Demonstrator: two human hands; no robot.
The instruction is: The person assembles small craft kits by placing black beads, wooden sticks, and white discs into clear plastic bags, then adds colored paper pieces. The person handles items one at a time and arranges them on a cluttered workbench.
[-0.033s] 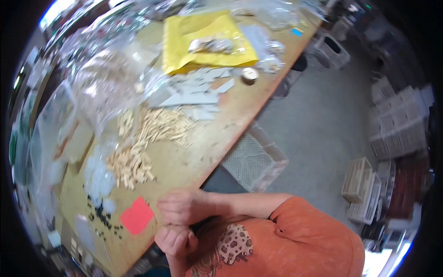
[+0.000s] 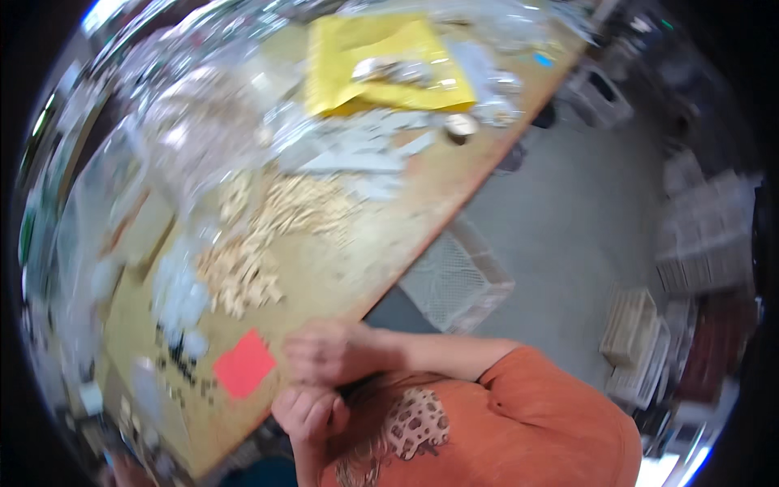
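My right hand [image 2: 329, 351] reaches in from the right and is closed, its fingers curled and slightly blurred. Just below it, my left hand [image 2: 308, 412] is closed too, with the thumb against the fingers. Both are close together in front of my orange shirt, by the table's near edge; anything inside them is hidden. Nearest to them on the table lies a flat red square [image 2: 243, 363]. Beyond it are a heap of small wooden pieces [image 2: 239, 276] and a heap of thin wooden sticks [image 2: 304, 207]. Small black pieces [image 2: 180, 365] lie scattered left of the red square.
Translucent whitish pieces [image 2: 177, 296] and large clear plastic bags [image 2: 199, 122] line the left side. Farther off are grey flat strips [image 2: 349, 158], a yellow mailer [image 2: 349, 49] with a packet on it, and a round roll [image 2: 461, 126]. A plastic crate [image 2: 454, 276] stands below the table edge.
The whole view has shifted slightly, moving the far table things right and up in the picture. My right hand sits a little higher and farther from my left; both stay closed.
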